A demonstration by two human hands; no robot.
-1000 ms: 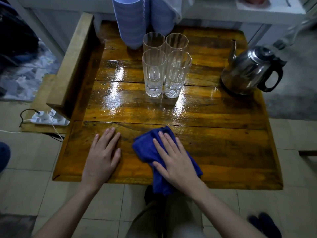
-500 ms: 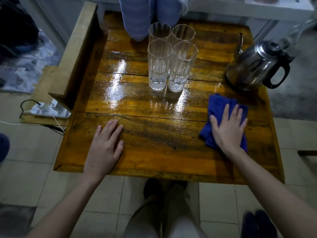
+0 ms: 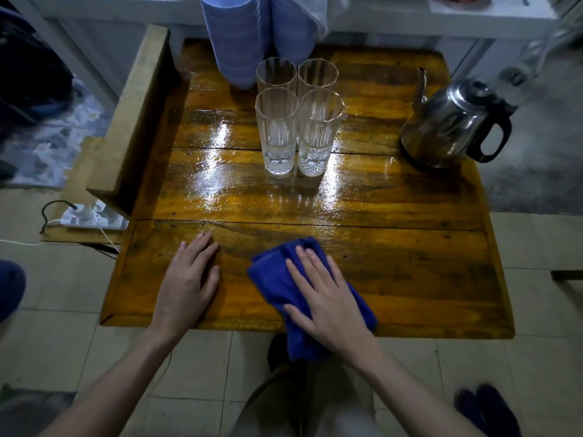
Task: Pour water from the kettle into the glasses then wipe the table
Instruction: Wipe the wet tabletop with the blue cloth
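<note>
Several tall ribbed glasses [image 3: 296, 121] stand together at the middle back of the glossy wooden table [image 3: 410, 247]. A steel kettle [image 3: 448, 124] with a black handle sits at the back right. A blue cloth [image 3: 284, 279] lies at the table's front edge, partly hanging over it. My right hand [image 3: 328, 301] presses flat on the cloth, fingers spread. My left hand [image 3: 189, 285] rests flat on the bare wood at the front left, holding nothing.
Stacked blue bowls [image 3: 236, 36] stand behind the glasses. A raised wooden board [image 3: 132, 121] borders the table's left side. A white power strip [image 3: 91, 216] with cables lies on a low shelf at the left. Tiled floor surrounds the table.
My right hand has swept the blue cloth from the right side near the kettle back to the front centre. The left hand has stayed in place.
</note>
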